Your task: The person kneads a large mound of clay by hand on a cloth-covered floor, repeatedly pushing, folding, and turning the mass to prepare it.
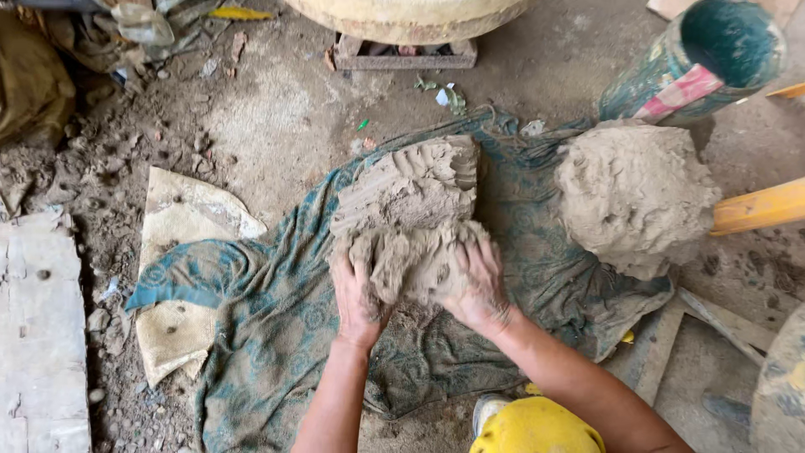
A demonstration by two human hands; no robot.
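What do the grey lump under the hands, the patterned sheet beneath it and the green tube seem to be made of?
Grey lump: probably wet clay, matte, with finger ridges pressed into it; it smears both hands, left and right.
Patterned sheet: woven cloth, teal with a printed pattern, creased and soiled.
Green tube: hollow, dull surface; perhaps plastic or painted metal, hard to tell.

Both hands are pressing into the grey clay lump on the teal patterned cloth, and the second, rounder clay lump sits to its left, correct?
Not quite. The head view shows the second, rounder clay lump to the right of the grey clay lump, not left. Left hand and right hand do press into it on the teal patterned cloth.
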